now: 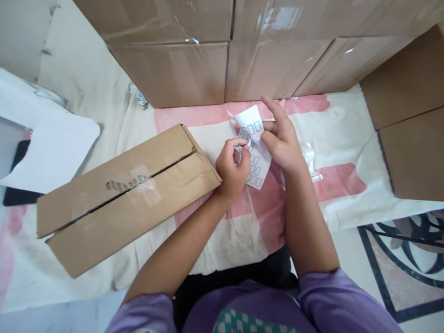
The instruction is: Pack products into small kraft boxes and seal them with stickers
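Observation:
A white sticker sheet [255, 169] printed with rows of small blue-outlined rounded boxes is bent over, its upper part curled forward. My right hand [282, 138] grips its right edge between thumb and fingers, with the index finger stretched away. On the sheet's left side, my left hand [234, 164] pinches a small white bit with thumb and index finger. Whether that bit is a loose sticker or part of the sheet, I cannot tell. A closed long cardboard box [132, 194], taped over its middle seam, lies left of my left hand.
Stacked, taped cardboard boxes [190, 74] wall off the back, and more boxes [409, 152] stand at the right. White paper [65, 148] lies over a dark flat object [21, 196] at the left. A white plastic item [310, 159] rests beyond my right forearm on the pink-and-cream cloth [340, 138].

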`<state>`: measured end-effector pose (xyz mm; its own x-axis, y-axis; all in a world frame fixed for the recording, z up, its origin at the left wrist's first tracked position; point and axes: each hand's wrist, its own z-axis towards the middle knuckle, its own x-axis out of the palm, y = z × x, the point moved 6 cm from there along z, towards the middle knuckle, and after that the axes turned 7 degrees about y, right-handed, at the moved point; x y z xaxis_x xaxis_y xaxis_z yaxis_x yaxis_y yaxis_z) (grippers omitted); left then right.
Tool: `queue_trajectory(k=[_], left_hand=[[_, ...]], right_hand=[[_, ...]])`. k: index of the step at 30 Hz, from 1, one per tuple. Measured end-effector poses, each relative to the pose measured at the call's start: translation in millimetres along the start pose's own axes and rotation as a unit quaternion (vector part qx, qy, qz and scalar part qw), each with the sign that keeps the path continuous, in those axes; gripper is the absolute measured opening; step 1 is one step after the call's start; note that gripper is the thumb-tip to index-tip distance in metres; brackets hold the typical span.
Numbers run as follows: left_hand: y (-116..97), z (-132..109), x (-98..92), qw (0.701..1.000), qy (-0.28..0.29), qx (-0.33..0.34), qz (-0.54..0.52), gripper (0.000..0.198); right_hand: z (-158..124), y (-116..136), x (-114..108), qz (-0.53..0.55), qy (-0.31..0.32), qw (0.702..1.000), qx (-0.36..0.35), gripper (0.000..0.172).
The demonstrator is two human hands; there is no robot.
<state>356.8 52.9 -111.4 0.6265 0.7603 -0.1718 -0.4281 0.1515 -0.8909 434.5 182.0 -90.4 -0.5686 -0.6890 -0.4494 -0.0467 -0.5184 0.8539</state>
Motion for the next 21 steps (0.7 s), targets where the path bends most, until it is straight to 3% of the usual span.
queue_trajectory(k=[5, 9, 13, 16, 18, 21], left_hand=[[4.0, 0.0, 1.3, 1.0, 0.005, -0.003, -0.022, 0.006], [6.7, -0.6, 0.0, 0.999, 0.002, -0.013, -0.045, 0.005], [6.7, 0.6, -2.3, 0.999, -0.005, 0.009, -0.046, 0.006], [10.0, 2.1, -1.3, 0.999, 0.006, 0.006, -0.047, 0.009], [13.0, 1.5, 0.0, 0.999, 0.009, -0.017, -0.038, 0.009], [9.2, -5.5, 0.5, 0.998, 0.002, -0.057, -0.034, 0.013]], right_hand=[[3.5, 4.3, -15.2, -0.183, -0.064, 0.981, -0.023, 0.068], [2.6, 28.6, -11.5, -0.28, -0.027, 0.959, -0.039, 0.063], [0.4, 39.0, -0.6, -0.26, 0.053, 0.963, -0.047, 0.028], [0.0, 31.8, 4.0, -0.218, 0.074, 0.971, -0.059, 0.015], [1.5, 22.9, 3.5, -0.199, 0.054, 0.976, -0.065, 0.016], [5.1, 11.9, -4.6, -0.186, -0.036, 0.98, -0.06, 0.022]])
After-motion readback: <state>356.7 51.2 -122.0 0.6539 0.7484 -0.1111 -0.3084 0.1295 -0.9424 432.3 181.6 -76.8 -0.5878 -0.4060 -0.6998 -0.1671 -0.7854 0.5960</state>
